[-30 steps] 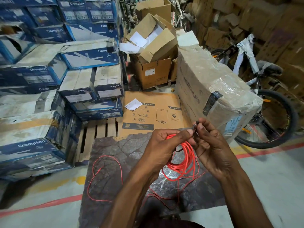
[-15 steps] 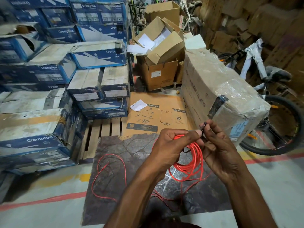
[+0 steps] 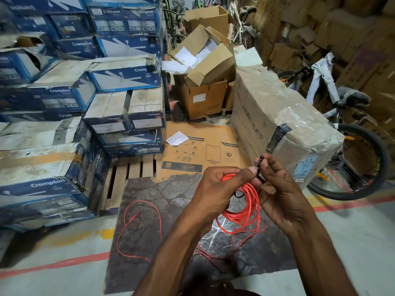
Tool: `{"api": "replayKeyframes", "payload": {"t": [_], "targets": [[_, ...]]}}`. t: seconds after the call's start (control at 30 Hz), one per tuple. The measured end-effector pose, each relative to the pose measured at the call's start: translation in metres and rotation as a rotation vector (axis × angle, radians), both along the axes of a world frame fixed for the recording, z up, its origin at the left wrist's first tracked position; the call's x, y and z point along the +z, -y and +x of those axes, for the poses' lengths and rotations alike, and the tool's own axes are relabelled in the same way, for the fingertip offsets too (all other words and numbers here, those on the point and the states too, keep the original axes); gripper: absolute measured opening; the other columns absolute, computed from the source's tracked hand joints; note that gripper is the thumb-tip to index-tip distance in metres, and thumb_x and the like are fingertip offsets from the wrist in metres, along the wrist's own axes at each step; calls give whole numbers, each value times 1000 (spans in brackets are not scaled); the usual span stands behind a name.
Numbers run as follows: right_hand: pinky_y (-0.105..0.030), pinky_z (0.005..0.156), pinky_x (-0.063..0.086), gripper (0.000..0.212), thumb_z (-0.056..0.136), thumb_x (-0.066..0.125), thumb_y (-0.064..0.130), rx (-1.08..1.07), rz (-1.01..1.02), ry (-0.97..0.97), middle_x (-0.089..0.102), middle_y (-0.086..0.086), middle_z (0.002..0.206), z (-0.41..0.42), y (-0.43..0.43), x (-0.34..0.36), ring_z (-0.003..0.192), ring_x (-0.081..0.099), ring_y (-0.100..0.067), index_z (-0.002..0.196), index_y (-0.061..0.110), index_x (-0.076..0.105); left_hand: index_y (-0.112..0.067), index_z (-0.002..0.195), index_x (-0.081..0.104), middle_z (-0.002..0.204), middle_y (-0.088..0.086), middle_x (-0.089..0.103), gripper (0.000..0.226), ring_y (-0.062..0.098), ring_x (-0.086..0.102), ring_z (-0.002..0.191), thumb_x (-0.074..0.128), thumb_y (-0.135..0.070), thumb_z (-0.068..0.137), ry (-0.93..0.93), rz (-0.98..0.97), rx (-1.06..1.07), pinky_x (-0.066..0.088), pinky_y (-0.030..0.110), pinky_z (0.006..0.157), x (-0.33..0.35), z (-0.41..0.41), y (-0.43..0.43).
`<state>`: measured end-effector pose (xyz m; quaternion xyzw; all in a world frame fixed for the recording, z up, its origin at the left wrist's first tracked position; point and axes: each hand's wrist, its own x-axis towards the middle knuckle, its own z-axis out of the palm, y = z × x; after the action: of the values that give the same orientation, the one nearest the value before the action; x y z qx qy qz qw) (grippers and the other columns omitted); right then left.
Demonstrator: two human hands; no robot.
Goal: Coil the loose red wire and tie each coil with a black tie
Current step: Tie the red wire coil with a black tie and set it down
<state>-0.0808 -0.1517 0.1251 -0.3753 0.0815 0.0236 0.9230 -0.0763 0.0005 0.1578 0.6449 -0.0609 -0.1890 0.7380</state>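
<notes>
Fingers (image 3: pixel 272 166) pinch black tie (image 3: pixel 260 160), mostly hidden, above red wire coil (image 3: pixel 253 199).

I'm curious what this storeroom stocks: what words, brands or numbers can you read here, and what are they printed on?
"Crompton": the blue boxes stacked at left.
"Crompton": the flat brown carton, printed twice.
"HERCULES": side of the plastic-wrapped carton.
Too small or blurred: fine print on the flat brown carton, the white label on the open brown box, the sticker on the plastic-wrapped carton.
</notes>
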Motion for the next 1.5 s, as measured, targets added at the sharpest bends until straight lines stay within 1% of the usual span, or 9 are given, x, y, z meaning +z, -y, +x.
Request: {"api": "replayKeyframes", "payload": {"t": [0.1,0.37,0.47,0.57,0.83,1.0,1.17,1.37,1.5], "targets": [[-22,69,61,38,60,95,20,31,-2,20,74,0,90,1,2,-4,81,73,-9,93,18,76,6,93,73,34,-13,47,24,-6,44,32,61,-14,98,11,-5,-3,31,1,43,2,-1,-1],[-23,72,62,51,58,98,21,59,-35,21,74,-3,92,1,4,-8,81,73,-11,101,14,71,10,92,72,36,-12,49,26,-5,44,33,61,-12,98,-3,-3,-1,31,2,42,1,-1,-2],[-22,66,61,60,54,101,21,63,-46,20,74,-4,88,-1,3,-5,74,73,-10,103,11,68,11,94,71,34,-12,47,26,-5,44,32,60,-12,99,-1,-4,-3,31,2,41,3,-1,-2],[-17,55,57,50,58,91,13,50,-41,21,71,-4,79,-3,3,0,61,69,-7,100,8,66,14,96,70,34,-12,48,27,-6,45,32,59,-11,99,0,-14,-2,31,2,42,2,0,-2],[-23,71,57,51,52,102,34,110,-209,64,72,-2,81,2,8,-2,71,66,-10,92,19,75,7,89,72,43,-12,57,25,-7,47,36,61,-13,98,15,-39,11,32,1,44,-4,5,-3],[-25,76,48,52,53,100,44,140,-369,53,74,0,87,3,13,0,80,65,-11,94,25,75,6,89,73,51,-12,63,24,-7,48,39,62,-14,98,13,-43,38,32,1,44,-6,6,-4],[-30,81,46,52,62,92,55,122,-462,86,72,-3,109,4,20,8,88,60,-12,100,23,78,5,89,72,37,-17,49,25,-8,45,36,62,-16,98,49,30,20,30,2,43,-5,6,-4],[-18,58,41,55,55,91,64,94,-642,95,70,3,82,9,31,18,67,54,-5,83,19,81,10,89,74,35,-15,46,32,-4,40,34,65,-19,97,80,81,12,28,4,44,-13,8,-2],[-18,58,43,44,61,92,56,124,-760,107,69,-1,75,9,33,24,67,55,-7,76,17,80,3,82,79,55,-8,65,31,-7,52,52,70,-24,93,97,56,5,38,4,60,-18,8,-3]]}}
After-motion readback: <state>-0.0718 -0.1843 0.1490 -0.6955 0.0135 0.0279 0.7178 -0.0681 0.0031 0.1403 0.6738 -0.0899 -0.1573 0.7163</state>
